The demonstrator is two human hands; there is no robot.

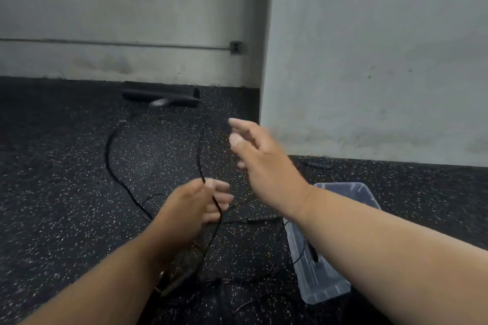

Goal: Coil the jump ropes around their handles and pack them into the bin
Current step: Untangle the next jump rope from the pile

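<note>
Speckled black gym floor below grey walls: a person sorts jump ropes beside a clear bin.

Head view: the left hand [196, 202] pinches a thin black rope [109, 158] that trails toward 11 o'clock, likely held taut for coiling. The right hand [260, 159], fingers spread and empty, reaches toward 12. The bin [320, 283] sits at 4 o'clock, one rope already inside.

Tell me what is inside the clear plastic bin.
Inside the clear bin lies a thin black rope with a dark handle. The right forearm covers its far part.
</note>
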